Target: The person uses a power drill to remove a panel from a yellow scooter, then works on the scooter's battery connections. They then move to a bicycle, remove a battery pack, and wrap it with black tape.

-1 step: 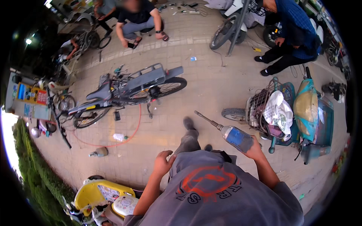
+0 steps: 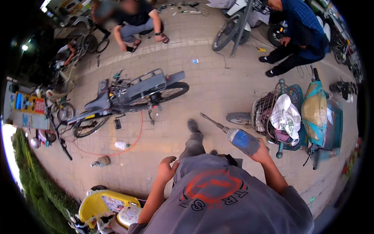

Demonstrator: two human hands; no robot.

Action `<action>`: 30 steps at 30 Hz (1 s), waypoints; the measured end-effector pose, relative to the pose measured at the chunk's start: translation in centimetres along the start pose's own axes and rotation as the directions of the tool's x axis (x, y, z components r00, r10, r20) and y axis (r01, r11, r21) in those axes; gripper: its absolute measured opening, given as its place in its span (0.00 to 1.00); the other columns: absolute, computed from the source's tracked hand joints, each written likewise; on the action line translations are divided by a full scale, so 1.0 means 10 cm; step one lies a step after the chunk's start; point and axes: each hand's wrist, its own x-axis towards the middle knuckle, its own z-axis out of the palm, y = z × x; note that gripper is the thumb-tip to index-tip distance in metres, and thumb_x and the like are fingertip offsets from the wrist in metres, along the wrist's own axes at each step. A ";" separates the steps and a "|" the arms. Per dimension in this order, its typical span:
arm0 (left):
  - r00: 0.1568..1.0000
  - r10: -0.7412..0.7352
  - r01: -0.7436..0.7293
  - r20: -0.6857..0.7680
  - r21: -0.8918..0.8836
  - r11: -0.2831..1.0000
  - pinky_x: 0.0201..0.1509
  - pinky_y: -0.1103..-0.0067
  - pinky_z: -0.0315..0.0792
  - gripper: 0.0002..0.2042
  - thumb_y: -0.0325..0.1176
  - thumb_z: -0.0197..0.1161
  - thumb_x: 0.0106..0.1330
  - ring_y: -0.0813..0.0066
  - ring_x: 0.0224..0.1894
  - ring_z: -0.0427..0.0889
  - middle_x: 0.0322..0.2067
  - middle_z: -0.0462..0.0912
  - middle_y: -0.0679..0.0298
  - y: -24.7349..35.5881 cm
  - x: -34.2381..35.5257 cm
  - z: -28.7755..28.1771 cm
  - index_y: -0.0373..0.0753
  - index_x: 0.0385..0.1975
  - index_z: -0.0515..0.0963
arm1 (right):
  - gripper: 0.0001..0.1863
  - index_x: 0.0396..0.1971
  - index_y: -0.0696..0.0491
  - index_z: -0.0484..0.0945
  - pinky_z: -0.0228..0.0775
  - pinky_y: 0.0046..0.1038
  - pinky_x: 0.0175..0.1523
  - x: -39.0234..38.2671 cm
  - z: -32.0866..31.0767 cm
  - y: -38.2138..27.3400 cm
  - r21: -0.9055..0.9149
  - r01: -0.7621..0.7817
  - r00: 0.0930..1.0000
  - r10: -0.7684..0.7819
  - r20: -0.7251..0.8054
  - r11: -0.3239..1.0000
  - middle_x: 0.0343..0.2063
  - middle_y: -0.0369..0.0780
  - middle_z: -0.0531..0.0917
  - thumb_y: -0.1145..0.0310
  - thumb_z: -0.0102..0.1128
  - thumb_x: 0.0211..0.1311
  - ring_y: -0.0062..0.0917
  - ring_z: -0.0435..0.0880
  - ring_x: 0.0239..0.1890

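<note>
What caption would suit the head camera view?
The right hand holds a long-spouted bottle, with a bicycle on the paving ahead.

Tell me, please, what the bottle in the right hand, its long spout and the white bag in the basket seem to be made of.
Bottle: probably smooth plastic, as part of it looks see-through.
Spout: perhaps metal, dull grey-brown, from its slim, rigid line.
White bag: likely thin plastic, given its crumpled folds.
</note>
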 end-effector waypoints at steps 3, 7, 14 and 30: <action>0.999 -0.002 0.005 0.037 -0.076 0.997 0.48 0.67 0.73 0.15 0.38 0.64 0.60 0.54 0.40 0.80 0.36 0.82 0.50 -0.08 0.80 -0.07 0.33 0.39 0.79 | 0.14 0.34 0.58 0.81 0.73 0.27 0.37 0.59 0.01 0.05 -0.030 -0.053 0.990 0.048 -0.135 0.998 0.26 0.46 0.83 0.66 0.65 0.49 0.26 0.83 0.28; 0.999 -0.042 0.042 0.009 -0.029 0.999 0.49 0.68 0.72 0.15 0.36 0.63 0.60 0.52 0.41 0.79 0.38 0.81 0.50 -0.16 1.96 -0.34 0.30 0.40 0.78 | 0.14 0.34 0.56 0.81 0.73 0.29 0.35 1.23 -0.18 0.26 -0.202 -0.079 0.971 0.029 -0.239 0.976 0.25 0.46 0.83 0.64 0.65 0.48 0.35 0.83 0.27; 0.924 0.158 0.020 -0.349 0.455 0.890 0.61 0.61 0.61 0.24 0.41 0.62 0.61 0.47 0.56 0.68 0.54 0.70 0.45 -0.32 3.81 -0.90 0.31 0.53 0.70 | 0.15 0.34 0.55 0.80 0.75 0.33 0.39 2.36 -0.69 -0.02 -0.141 -0.156 0.954 0.111 -0.280 0.978 0.31 0.47 0.83 0.64 0.65 0.46 0.42 0.83 0.34; 0.353 -0.758 0.879 -0.549 -0.084 0.470 0.64 0.62 0.62 0.43 0.63 0.58 0.57 0.47 0.61 0.65 0.59 0.67 0.43 -0.85 4.73 -0.33 0.28 0.60 0.64 | 0.30 0.46 0.62 0.76 0.72 0.39 0.51 5.81 -1.40 0.15 -0.297 -0.197 0.963 0.241 0.122 0.935 0.38 0.54 0.81 0.64 0.66 0.37 0.47 0.80 0.44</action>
